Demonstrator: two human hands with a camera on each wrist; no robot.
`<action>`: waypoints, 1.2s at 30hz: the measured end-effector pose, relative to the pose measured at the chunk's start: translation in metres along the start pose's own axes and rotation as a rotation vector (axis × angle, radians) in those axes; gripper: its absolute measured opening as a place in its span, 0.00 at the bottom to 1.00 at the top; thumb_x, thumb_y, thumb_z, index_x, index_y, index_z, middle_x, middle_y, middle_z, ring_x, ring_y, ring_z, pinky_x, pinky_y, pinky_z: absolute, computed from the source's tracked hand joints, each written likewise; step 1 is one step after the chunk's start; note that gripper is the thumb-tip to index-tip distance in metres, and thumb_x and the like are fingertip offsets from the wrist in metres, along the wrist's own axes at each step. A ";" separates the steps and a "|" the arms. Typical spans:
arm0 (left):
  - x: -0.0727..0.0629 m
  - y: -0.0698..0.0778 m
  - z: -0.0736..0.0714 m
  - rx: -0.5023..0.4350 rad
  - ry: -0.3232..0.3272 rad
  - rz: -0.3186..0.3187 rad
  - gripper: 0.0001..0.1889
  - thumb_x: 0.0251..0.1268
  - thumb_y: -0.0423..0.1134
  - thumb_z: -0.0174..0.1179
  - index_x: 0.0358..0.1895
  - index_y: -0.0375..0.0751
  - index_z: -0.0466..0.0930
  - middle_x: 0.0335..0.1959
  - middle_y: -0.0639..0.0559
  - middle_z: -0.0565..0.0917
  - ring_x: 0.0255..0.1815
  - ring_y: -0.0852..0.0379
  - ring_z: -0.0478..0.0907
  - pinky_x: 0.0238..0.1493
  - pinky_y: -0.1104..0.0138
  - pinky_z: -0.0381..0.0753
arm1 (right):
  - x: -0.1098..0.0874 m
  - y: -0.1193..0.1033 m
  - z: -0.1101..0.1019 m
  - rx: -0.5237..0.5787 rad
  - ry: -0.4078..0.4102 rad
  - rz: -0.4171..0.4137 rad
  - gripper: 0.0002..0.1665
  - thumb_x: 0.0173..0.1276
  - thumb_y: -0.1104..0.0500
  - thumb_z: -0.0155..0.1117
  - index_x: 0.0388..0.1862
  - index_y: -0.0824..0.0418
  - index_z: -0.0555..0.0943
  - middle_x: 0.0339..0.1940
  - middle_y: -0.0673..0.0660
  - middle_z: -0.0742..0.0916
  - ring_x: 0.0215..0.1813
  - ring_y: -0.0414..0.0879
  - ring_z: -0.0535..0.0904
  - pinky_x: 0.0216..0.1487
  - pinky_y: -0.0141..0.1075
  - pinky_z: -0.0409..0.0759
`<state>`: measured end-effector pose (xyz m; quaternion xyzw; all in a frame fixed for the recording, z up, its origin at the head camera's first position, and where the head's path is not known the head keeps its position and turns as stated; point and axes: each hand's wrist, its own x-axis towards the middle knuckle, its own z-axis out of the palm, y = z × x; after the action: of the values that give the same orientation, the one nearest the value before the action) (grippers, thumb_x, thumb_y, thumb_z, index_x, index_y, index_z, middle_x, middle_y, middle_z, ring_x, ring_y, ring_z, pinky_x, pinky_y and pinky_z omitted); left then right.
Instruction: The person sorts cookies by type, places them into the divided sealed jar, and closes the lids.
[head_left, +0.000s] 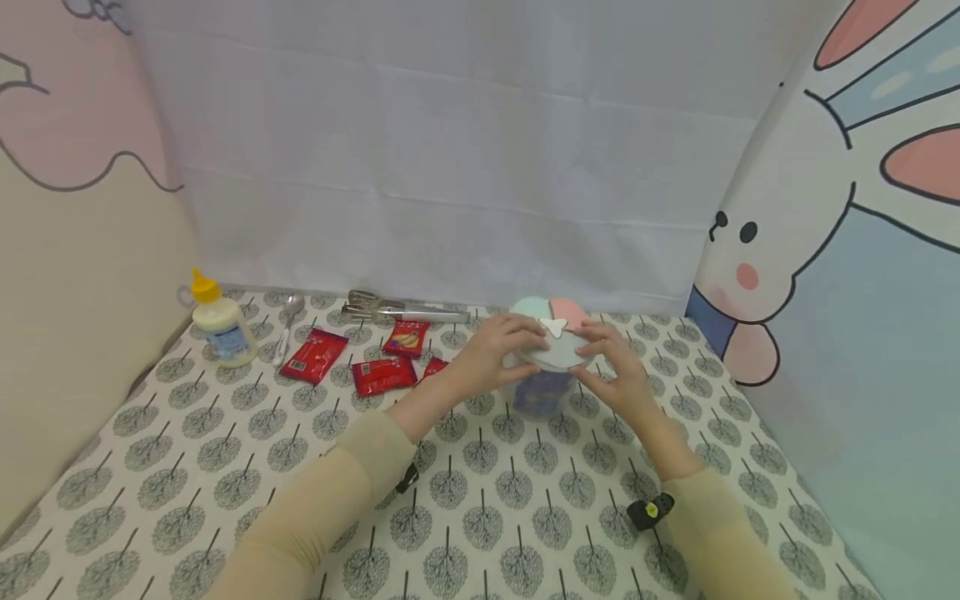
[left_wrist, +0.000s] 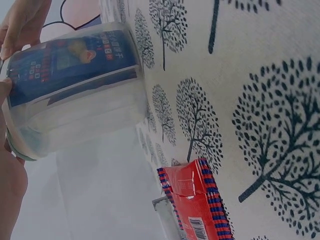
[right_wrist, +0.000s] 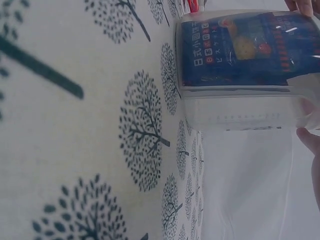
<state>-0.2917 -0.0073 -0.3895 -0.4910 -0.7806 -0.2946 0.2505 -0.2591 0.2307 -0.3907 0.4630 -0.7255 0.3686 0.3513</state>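
Observation:
A clear plastic canister (head_left: 542, 396) stands upright on the table. Its round lid (head_left: 557, 353) has mint, pink and pale sections with a white bow-shaped piece in the middle. My left hand (head_left: 501, 352) grips the lid's left side, fingers bent over the top and thumb at the rim. Opposite it, my right hand (head_left: 617, 365) holds the right side in the same way. In the right wrist view, a blue label (right_wrist: 240, 47) with pictured biscuits shows behind the clear wall (right_wrist: 240, 111). The left wrist view has a red packet (left_wrist: 192, 200) near the canister.
Several red packets (head_left: 315, 356) lie left of the canister. Behind them are metal tongs (head_left: 420, 313), and further left a spoon (head_left: 287, 327) and a squeeze bottle (head_left: 225, 327) with a yellow cap. A white curtain (head_left: 450, 167) hangs at the table's back edge.

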 end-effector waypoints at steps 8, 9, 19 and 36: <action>0.004 -0.006 -0.009 -0.085 -0.120 -0.194 0.27 0.49 0.47 0.72 0.55 0.51 0.78 0.70 0.48 0.62 0.69 0.47 0.60 0.67 0.52 0.65 | -0.013 0.007 0.007 -0.078 -0.037 0.162 0.29 0.59 0.45 0.66 0.43 0.70 0.75 0.56 0.71 0.76 0.63 0.68 0.66 0.70 0.42 0.64; 0.005 -0.008 -0.010 -0.097 -0.141 -0.230 0.30 0.47 0.49 0.72 0.58 0.52 0.76 0.72 0.49 0.59 0.71 0.46 0.57 0.68 0.50 0.63 | -0.013 0.003 0.008 -0.099 -0.046 0.217 0.30 0.58 0.44 0.67 0.45 0.68 0.75 0.59 0.69 0.75 0.65 0.66 0.65 0.70 0.47 0.64; 0.008 -0.034 -0.013 -0.400 -0.308 -0.509 0.47 0.44 0.54 0.73 0.71 0.64 0.57 0.75 0.56 0.52 0.75 0.49 0.50 0.68 0.41 0.55 | 0.002 -0.049 0.028 -0.198 -0.145 0.855 0.43 0.54 0.47 0.73 0.66 0.50 0.63 0.76 0.63 0.36 0.73 0.72 0.37 0.62 0.71 0.55; 0.000 -0.023 -0.011 -0.502 -0.206 -0.567 0.46 0.46 0.46 0.74 0.71 0.54 0.60 0.69 0.50 0.63 0.61 0.53 0.68 0.59 0.61 0.75 | 0.008 -0.035 0.028 0.011 -0.025 0.821 0.29 0.57 0.56 0.71 0.57 0.56 0.73 0.76 0.62 0.47 0.73 0.67 0.49 0.64 0.62 0.64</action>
<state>-0.3118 -0.0229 -0.3862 -0.3288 -0.8100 -0.4832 -0.0483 -0.2339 0.1930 -0.3901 0.1414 -0.8522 0.4765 0.1636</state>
